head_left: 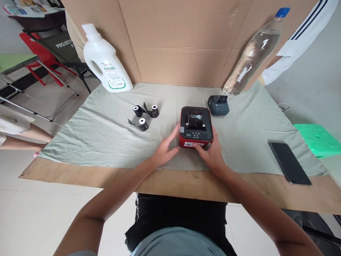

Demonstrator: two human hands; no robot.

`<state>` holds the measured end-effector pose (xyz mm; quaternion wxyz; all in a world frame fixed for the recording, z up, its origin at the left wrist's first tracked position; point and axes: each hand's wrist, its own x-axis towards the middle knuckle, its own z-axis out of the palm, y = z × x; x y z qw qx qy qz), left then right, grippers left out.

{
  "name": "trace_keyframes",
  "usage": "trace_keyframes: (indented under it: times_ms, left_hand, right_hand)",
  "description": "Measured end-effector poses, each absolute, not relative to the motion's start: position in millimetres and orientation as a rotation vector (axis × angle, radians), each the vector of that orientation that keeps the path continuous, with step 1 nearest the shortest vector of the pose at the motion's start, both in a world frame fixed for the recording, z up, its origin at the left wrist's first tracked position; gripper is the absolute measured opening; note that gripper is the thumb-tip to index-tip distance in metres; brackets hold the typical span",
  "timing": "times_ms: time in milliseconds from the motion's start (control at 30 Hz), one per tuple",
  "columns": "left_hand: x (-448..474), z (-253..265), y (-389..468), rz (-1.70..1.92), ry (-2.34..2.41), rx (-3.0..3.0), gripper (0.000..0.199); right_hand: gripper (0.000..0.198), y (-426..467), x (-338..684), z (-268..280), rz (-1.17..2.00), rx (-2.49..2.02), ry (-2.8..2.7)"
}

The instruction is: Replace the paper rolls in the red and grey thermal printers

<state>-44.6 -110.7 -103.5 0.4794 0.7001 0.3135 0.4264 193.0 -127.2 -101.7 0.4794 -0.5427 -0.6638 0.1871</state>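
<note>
A small red printer with a black top [195,133] stands on the cloth in front of me. Black material lies in the recess of its top. My left hand [167,148] is beside the printer's left side, its fingers stretched out with the tips at the edge and the thumb apart. Around the right front corner curls my right hand [213,153], its thumb on the front label and its other fingers partly hidden along the right side. To the left lie a black roll [137,111] and two partly unwound dark rolls, one behind [154,111] and one in front [142,124].
A smaller dark grey printer [218,106] sits behind on the right. A white detergent bottle [105,62] and a tilted clear water bottle [253,58] lean against the cardboard [178,42]. A phone [290,163] lies at the right, near the wooden front edge [186,183].
</note>
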Motion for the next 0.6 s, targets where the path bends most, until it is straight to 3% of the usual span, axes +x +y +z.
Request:
trace_keyframes:
  times_ms: [167, 600]
  left_hand:
    - [-44, -105, -113, 1.200, 0.828, 1.800, 0.074]
    - [-47, -99, -117, 1.265, 0.866, 2.048, 0.066]
  right_hand:
    - [0.107, -123, 201, -106, 0.389, -1.328, -1.671]
    - [0.104, -121, 212, -102, 0.375, -1.336, -1.772]
